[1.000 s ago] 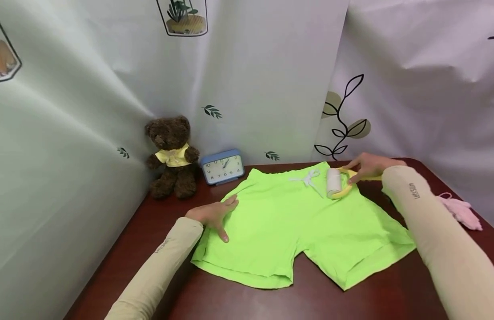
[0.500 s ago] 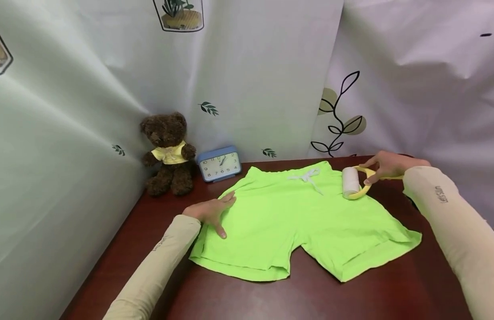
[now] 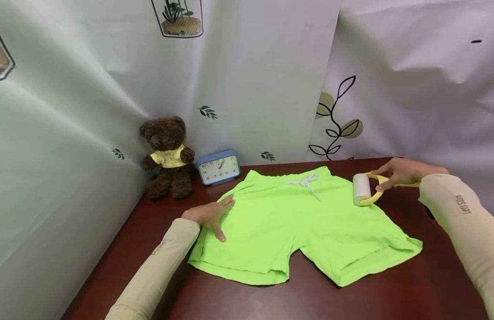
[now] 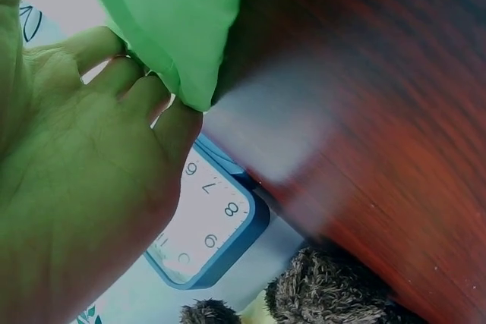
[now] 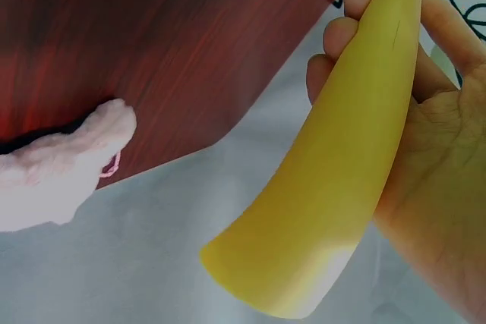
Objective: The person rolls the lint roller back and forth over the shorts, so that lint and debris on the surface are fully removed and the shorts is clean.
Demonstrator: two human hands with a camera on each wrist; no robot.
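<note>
Bright green shorts (image 3: pixel 267 222) with a white drawstring lie spread flat on a dark red-brown table. My left hand (image 3: pixel 208 214) rests on their left side, fingers and thumb spread; the left wrist view shows its fingers (image 4: pixel 140 89) at the green cloth's edge. At the waistband's right end, my right hand (image 3: pixel 403 172) grips a lint roller by its yellow handle (image 5: pixel 334 165). The lint roller's white roll (image 3: pixel 361 189) sits at the right edge of the shorts. Curled fingertips show behind the handle in the right wrist view.
A brown teddy bear (image 3: pixel 165 155) in a yellow top sits at the back left, beside a blue alarm clock (image 3: pixel 218 168). A pink fluffy thing (image 5: pixel 68 165) lies near the table edge in the right wrist view. Patterned white sheeting (image 3: pixel 263 89) hangs behind.
My right hand has moved the lint roller to the right, from near the drawstring to the shorts' right edge. The left hand stays where it was on the cloth.
</note>
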